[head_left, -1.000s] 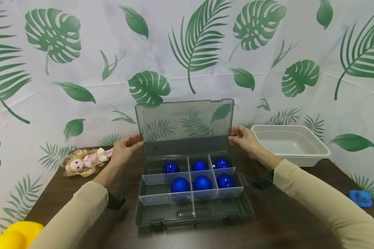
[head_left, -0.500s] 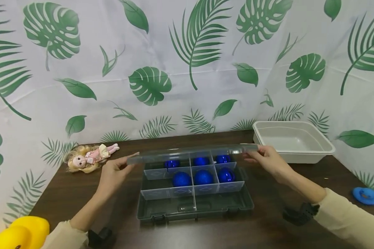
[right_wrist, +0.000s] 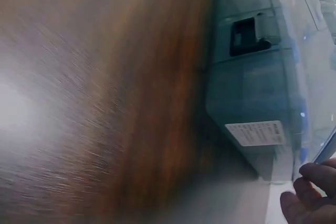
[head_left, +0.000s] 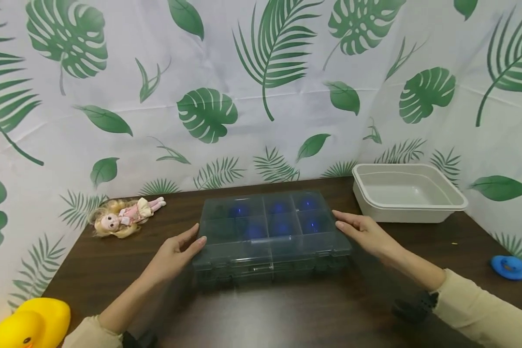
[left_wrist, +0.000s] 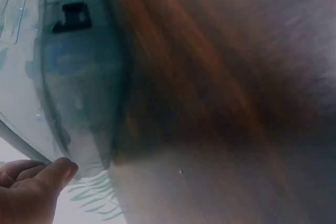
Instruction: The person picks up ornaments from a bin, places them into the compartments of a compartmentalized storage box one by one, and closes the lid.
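Observation:
A clear grey plastic divided box lies on the dark wooden table. Its see-through lid is down over the compartments, and several shiny blue balls show through it. My left hand pinches the lid's left edge, thumb toward the front. At the opposite edge, my right hand holds the lid between thumb and fingers. The left wrist view shows a dark latch on the box front. In the right wrist view are another latch and a white label.
Behind my right hand stands an off-white plastic basin. A blond doll in pink lies at the back left. A yellow rubber duck is at the front left, and a small blue toy sits at the right edge.
The lid has swung from upright, forward and down over the box, with both hands holding its sides. The balls now show only through the lid.

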